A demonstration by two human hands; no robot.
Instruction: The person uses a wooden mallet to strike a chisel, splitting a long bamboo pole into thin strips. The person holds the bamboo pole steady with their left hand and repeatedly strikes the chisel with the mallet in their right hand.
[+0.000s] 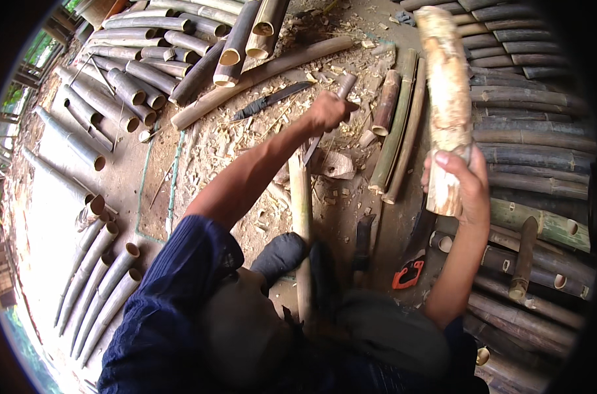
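Note:
My left hand [331, 113] is closed around a chisel [346, 85], its handle standing out above the fist. The narrow blade slants down beside the upper part of a pale bamboo pole [301, 210]; whether it touches cannot be made out. This pole runs toward me between my feet. Raised on the right, my right hand [466, 180] grips the lower part of a thick, pale wooden club [445, 85] with a rough, chipped surface. A notched wood block [338, 164] lies just right of the pole's far end.
Bamboo lengths [154, 72] are piled at far left, and stacked poles [528, 141] line the right side. A dark-handled knife [272, 100] lies among wood chips [236, 151]. An orange-handled saw [409, 274] rests near my right knee. Several cut tubes [104, 289] lie at lower left.

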